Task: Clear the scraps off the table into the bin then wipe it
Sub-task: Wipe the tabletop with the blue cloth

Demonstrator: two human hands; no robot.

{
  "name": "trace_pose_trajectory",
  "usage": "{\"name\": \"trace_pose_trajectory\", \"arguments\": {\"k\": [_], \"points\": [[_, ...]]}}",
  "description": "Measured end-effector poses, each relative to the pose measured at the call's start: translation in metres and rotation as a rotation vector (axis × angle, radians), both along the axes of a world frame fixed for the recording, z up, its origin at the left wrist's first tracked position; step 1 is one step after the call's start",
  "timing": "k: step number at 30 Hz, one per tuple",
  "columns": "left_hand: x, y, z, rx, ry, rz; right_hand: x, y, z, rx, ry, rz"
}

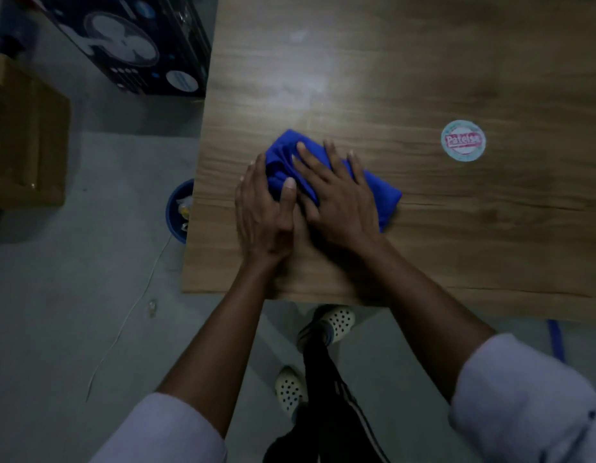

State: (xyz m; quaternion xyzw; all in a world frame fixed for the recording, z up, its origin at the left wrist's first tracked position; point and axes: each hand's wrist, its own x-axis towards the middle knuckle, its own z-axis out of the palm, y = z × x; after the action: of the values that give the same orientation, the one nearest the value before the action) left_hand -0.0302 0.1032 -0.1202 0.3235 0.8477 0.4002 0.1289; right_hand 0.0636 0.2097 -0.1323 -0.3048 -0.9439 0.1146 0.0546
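Blue cloth (381, 192) is lying bunched on the table (423, 78), near its left edge and a little in from the near edge, and both hands are sitting on it. The right hand (340, 195) is pressing down flat on the middle of it, fingers straight and spread, pointing away and a little left, holding nothing. The left hand (260, 212) is cupping the left end of the bundle, turned on its side. Its thumb is lying over the top of the fabric and its fingers are curving down the outer side, so it is gripping the cloth. The two hands are touching each other at the thumbs. Both forearms are reaching in bare from light sleeves (523, 396) pushed up toward the elbows.

Further right on the wood, well apart from the cloth, a round sticker (463, 140) with red lettering is lying flat. A pale sheen is showing on the tabletop beyond the hands.

Down on the grey floor, a blue bin (174, 215) is standing just beside the table's left edge, partly tucked under it, with pale scraps (184, 205) showing inside. A thin white cord (123, 329) is trailing across the floor from near it. Farther left, a cardboard box (26, 135) is sitting, and beyond that a dark carton printed with a fan (129, 45). Below the near edge, the person's pale perforated clogs (336, 320) and dark trousers are showing.
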Motion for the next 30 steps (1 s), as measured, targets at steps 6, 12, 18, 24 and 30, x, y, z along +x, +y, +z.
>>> {"name": "trace_pose_trajectory", "arguments": {"k": [6,12,18,24,30], "points": [[-0.046,0.059,0.013,0.276,-0.321,0.046,-0.066,0.102,0.007,-0.029,-0.049,-0.084],[-0.061,0.055,0.005,0.383,-0.325,0.055,-0.096,0.140,0.010,-0.040,-0.068,-0.207],[-0.058,0.061,0.005,0.382,-0.350,0.060,-0.028,0.014,0.009,-0.054,-0.004,0.035],[-0.058,0.077,0.008,0.277,-0.264,-0.058,0.016,-0.005,0.005,-0.082,0.008,0.097],[-0.085,0.138,0.016,0.274,-0.337,-0.067,-0.028,0.092,0.000,-0.067,0.021,-0.095]]}}
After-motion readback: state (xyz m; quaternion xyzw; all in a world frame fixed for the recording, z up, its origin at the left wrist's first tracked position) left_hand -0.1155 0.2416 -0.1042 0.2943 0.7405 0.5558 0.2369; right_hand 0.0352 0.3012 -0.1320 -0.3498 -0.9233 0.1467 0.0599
